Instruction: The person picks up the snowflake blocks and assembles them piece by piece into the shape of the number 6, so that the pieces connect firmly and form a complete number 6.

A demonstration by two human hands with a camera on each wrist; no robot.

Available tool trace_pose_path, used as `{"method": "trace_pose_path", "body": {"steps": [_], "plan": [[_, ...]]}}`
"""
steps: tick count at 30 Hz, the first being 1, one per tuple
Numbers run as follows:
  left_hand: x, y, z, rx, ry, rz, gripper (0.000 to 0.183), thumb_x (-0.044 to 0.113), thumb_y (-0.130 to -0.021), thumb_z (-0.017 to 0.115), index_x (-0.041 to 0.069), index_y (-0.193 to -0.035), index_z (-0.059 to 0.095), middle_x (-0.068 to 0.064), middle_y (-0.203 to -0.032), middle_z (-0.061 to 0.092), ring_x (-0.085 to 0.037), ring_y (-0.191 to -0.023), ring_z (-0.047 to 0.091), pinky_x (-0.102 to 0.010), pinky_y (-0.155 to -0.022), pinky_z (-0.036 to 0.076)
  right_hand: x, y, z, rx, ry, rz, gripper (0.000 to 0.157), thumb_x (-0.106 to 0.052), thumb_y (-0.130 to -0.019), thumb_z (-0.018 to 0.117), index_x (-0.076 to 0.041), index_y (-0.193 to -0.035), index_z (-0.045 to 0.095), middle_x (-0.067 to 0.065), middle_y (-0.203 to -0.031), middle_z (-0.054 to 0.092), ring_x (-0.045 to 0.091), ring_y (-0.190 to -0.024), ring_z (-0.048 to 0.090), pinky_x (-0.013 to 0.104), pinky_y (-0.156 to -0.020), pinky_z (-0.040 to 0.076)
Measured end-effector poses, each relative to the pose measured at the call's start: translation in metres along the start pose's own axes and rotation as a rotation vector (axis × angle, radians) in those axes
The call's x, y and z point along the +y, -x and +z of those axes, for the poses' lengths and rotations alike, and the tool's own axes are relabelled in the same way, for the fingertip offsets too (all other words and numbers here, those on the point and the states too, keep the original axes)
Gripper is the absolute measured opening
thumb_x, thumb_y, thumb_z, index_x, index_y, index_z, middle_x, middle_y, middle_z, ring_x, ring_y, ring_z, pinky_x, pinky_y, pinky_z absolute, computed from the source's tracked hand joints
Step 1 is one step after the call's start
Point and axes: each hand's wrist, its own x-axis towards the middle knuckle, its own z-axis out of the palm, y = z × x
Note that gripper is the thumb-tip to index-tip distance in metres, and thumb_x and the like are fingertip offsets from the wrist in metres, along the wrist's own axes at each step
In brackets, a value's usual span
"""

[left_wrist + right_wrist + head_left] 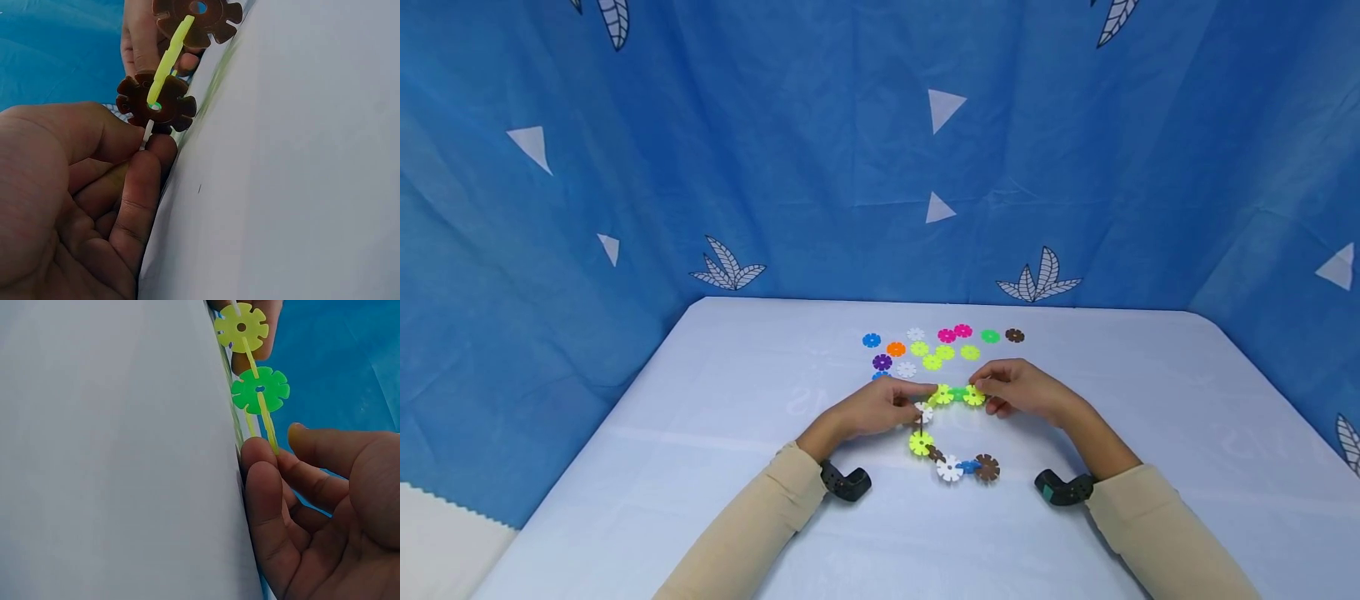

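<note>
A curved chain of notched plastic interlocking discs lies between both hands in the head view, with a brown disc (987,468) at its near end. My left hand (880,405) pinches a white interlocking disc (147,134) between thumb and fingers, next to a brown disc (156,105). Its index finger reaches toward a yellow disc (943,394). At the chain's far right end, the fingers of my right hand (1021,388) hold a yellow interlocking disc (267,422), slotted into a green one (261,390). In the right wrist view the right thumb stands slightly off that disc.
Loose discs lie beyond the hands, among them an orange disc (896,349), a purple disc (882,362), a pink disc (962,331) and several yellow ones. A white cloth covers the table (700,517). A blue curtain (850,150) hangs behind it.
</note>
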Motion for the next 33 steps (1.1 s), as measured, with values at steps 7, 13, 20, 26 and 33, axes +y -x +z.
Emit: {"method": "trace_pose_path", "body": {"steps": [7,13,20,26,33], "plan": [[0.001,0.000,-0.001,0.002,-0.007,0.008,0.047,0.007,-0.097,0.062,0.017,-0.143,0.060,0.005,-0.099,0.072,-0.015,-0.086,0.059,-0.029,-0.072,0.044,-0.003,0.001,0.000,0.006,0.000,0.002,0.021,-0.020,-0.103,0.061,-0.004,-0.115,0.068,0.011,-0.093,0.064,0.023,-0.077,0.064,0.033,-0.071,0.057],[0.000,0.000,-0.002,-0.001,0.000,0.009,0.047,0.007,-0.097,0.062,0.018,-0.143,0.060,0.004,-0.098,0.072,-0.016,-0.087,0.060,-0.029,-0.073,0.044,-0.003,0.001,0.001,0.005,-0.001,-0.006,0.021,-0.019,-0.103,0.061,-0.003,-0.114,0.068,0.011,-0.093,0.063,0.022,-0.076,0.063,0.033,-0.071,0.056],[0.000,0.000,-0.002,0.004,-0.015,-0.001,0.046,0.009,-0.098,0.062,0.021,-0.142,0.061,0.002,-0.094,0.071,-0.017,-0.084,0.059,-0.030,-0.071,0.043,-0.003,0.001,0.001,0.009,0.006,-0.007,0.020,-0.019,-0.103,0.061,-0.004,-0.114,0.068,0.010,-0.092,0.063,0.022,-0.076,0.063,0.033,-0.070,0.056],[-0.001,0.000,-0.002,0.014,-0.017,-0.008,0.046,0.009,-0.097,0.063,0.021,-0.142,0.062,0.002,-0.094,0.071,-0.016,-0.082,0.056,-0.030,-0.072,0.043,-0.005,0.002,0.001,-0.001,-0.001,-0.016,0.021,-0.020,-0.103,0.061,-0.003,-0.114,0.067,0.011,-0.093,0.063,0.023,-0.076,0.063,0.034,-0.071,0.057],[-0.003,0.000,0.001,0.014,-0.010,-0.002,0.045,0.009,-0.097,0.063,0.021,-0.141,0.062,0.005,-0.101,0.069,-0.015,-0.084,0.054,-0.029,-0.070,0.042,-0.007,0.001,-0.009,0.115,0.222,-0.032,0.023,-0.019,-0.102,0.062,-0.004,-0.119,0.067,0.011,-0.090,0.063,0.023,-0.076,0.060,0.033,-0.068,0.054]]}}
